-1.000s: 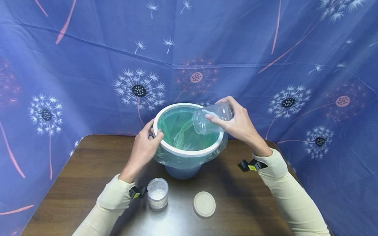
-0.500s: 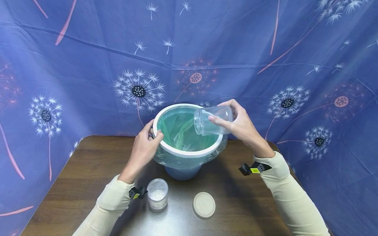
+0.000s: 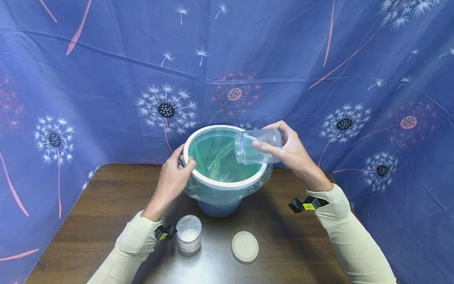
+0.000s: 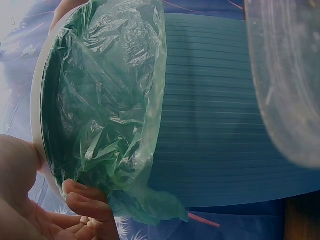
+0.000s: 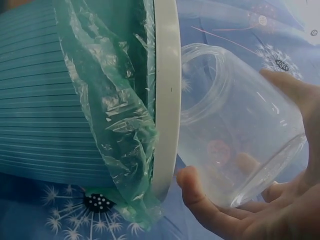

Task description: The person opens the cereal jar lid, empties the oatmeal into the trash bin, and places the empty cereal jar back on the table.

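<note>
A blue ribbed trash bin [image 3: 220,208] with a white rim and a green plastic liner [image 3: 216,157] stands on the table. My left hand [image 3: 173,179] grips its rim at the left, thumb on top and fingers curled under, beside the liner's overhang [image 4: 115,100]. Over the right side of the rim, my right hand [image 3: 292,152] holds a clear plastic jar [image 3: 260,146] lying on its side, mouth toward the bin. No contents show in this jar in the right wrist view.
Near the table's front stands a second clear jar [image 3: 189,235] with white grains inside, close to the left wrist. A round beige lid [image 3: 244,247] lies to its right on the wooden table [image 3: 106,205]. Blue dandelion-print cloth [image 3: 106,79] hangs behind.
The jar in my right hand has shifted slightly right and down, and its mouth has levelled from a downward tilt. My left hand keeps its place on the bin rim.
</note>
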{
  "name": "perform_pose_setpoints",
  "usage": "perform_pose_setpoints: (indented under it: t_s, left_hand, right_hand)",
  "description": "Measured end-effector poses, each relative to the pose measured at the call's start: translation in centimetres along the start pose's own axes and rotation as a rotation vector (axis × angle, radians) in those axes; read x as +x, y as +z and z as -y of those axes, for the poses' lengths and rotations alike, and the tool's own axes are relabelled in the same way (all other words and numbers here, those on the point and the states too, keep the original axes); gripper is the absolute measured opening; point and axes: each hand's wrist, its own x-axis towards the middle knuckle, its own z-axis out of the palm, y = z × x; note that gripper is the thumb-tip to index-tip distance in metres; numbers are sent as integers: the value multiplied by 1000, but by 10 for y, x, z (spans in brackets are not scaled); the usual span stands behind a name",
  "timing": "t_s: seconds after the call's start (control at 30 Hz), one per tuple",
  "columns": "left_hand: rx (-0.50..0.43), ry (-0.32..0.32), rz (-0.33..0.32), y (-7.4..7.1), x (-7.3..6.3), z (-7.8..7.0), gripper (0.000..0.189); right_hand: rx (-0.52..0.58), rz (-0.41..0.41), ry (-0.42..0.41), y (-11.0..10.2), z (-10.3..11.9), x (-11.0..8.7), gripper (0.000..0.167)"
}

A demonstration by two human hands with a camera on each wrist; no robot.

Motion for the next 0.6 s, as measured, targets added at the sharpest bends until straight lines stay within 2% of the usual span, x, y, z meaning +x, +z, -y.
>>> perform_pose_setpoints:
  t_s: [0.1, 0.17, 0.33, 0.37, 0.4, 0.5, 0.57, 0.6]
  left_hand:
    - [-1, 1, 0, 0, 0, 0, 63]
    - [-4, 2, 0, 0, 0, 1, 63]
    - [-6, -3, 3, 0, 0, 1, 63]
    - [-5, -5, 3, 0, 1, 1, 63]
    - [-6, -7, 5, 0, 0, 1, 63]
    - [-7, -6, 7, 0, 0, 1, 63]
    - [-8, -7, 6, 0, 0, 0, 63]
    - [-7, -7, 9, 1, 0, 0, 63]
  right_hand:
    - [4, -4, -15, -1, 1, 0, 50]
    - [47, -18, -31, 0, 2, 1, 46]
    - [374, -92, -77, 5, 8, 5, 30]
    - [334, -115, -106, 6, 10, 6, 31]
    - [233, -133, -140, 7, 11, 5, 36]
    - [-187, -194, -187, 9, 13, 5, 49]
    - [-423, -221, -193, 10, 13, 4, 57]
    - [-452, -213, -179, 9, 13, 4, 59]
